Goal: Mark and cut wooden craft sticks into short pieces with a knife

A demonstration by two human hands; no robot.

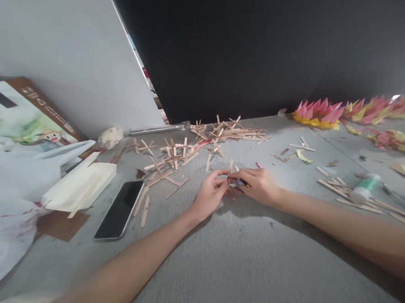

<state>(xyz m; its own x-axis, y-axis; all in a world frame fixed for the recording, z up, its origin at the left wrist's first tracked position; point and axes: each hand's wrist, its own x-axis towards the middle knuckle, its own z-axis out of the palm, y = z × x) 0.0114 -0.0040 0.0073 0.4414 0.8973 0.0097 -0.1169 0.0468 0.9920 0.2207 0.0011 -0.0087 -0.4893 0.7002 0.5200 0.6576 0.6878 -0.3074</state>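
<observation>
L hand (210, 192) pinches wooden stick (231, 165), R hand (262, 184) grips dark tool (240, 181) (type unclear), other sticks (244, 133) nr.

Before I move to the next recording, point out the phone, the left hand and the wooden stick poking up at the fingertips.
Phone (120, 210): head view, middle of its dark screen.
Left hand (209, 193): head view, back of the hand.
Wooden stick (231, 165): head view, its exposed upper part.

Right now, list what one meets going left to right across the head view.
White plastic bag, pale rectangular open box, black-screened smartphone, left hand, right hand, pink-and-yellow pointed paper ornament, green-and-white cylindrical container.
</observation>
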